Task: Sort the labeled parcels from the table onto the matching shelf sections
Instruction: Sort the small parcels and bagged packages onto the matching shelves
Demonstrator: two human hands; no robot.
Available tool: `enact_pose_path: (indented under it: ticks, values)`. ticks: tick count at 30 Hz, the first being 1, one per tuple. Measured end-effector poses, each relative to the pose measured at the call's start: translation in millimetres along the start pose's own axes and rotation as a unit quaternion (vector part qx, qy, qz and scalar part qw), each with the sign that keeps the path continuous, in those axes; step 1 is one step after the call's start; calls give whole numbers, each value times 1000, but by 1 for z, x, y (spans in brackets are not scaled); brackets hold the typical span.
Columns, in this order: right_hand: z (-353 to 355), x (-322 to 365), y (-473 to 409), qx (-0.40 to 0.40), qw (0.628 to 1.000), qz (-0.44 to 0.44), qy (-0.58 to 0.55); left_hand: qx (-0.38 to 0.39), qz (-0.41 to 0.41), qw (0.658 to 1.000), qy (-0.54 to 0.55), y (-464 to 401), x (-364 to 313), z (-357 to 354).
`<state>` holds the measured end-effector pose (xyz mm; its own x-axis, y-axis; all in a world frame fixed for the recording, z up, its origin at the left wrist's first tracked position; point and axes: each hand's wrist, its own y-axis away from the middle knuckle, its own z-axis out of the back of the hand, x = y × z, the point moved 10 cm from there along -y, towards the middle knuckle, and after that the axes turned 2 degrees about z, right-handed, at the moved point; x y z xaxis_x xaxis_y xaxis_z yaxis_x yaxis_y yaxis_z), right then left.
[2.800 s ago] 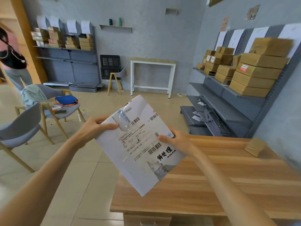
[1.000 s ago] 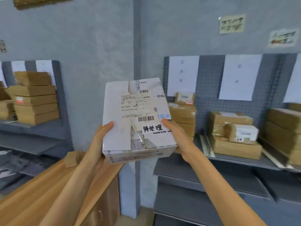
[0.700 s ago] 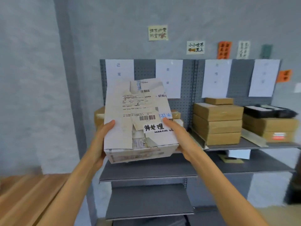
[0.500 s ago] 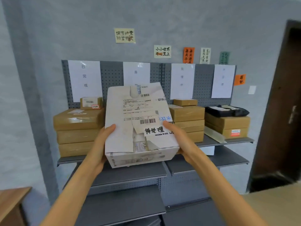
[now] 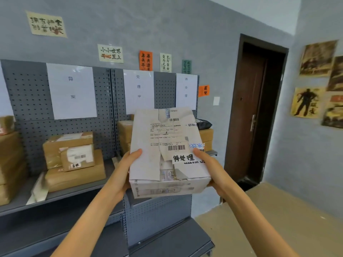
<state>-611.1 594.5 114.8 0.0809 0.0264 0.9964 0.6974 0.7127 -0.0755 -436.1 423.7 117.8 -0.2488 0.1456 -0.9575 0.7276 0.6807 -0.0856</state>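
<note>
Both hands clasp the white parcel (image 5: pixel 168 154) from its sides, left hand (image 5: pixel 128 169) and right hand (image 5: pixel 209 167) pressed against it, near the shelf (image 5: pixel 78 190) but not yet placed. Its handwritten tag seems to match the far right sign (image 5: pixel 186 89); brown boxes (image 5: pixel 74 160) already fill several sections

The parcel (image 5: pixel 167 151) is white with black barcodes, black handwritten characters and blue print. The shelf unit (image 5: pixel 29 101) is grey with a regular perforated dot pattern; at 9 o'clock from the parcel, its boxes (image 5: pixel 74 164) are brown. The door (image 5: pixel 254 108) at 3 o'clock is dark brown.
</note>
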Motion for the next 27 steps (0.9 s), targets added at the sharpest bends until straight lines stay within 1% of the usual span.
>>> enact_pose_path:
  ticks: [4, 8, 12, 17, 23, 27]
  values:
    - [49, -18, -30, -32, 999, -16, 12, 36, 17, 999, 3, -46, 32, -43]
    - [87, -34, -79, -47, 999, -21, 16, 36, 22, 999, 15, -104, 54, -73]
    - [120, -32, -142, -50, 998, -14, 31, 48, 22, 998, 32, -168, 65, -108]
    - [164, -18, -216, -38, 998, 0, 46, 47, 19, 997, 62, -246, 72, -148]
    - [212, -20, -279, -17, 999, 0, 30, 44, 11, 995, 89, -306, 80, -198]
    - [237, -25, -322, 11, 1000, -8, 26, 12, -2, 997, 82, -336, 85, -218]
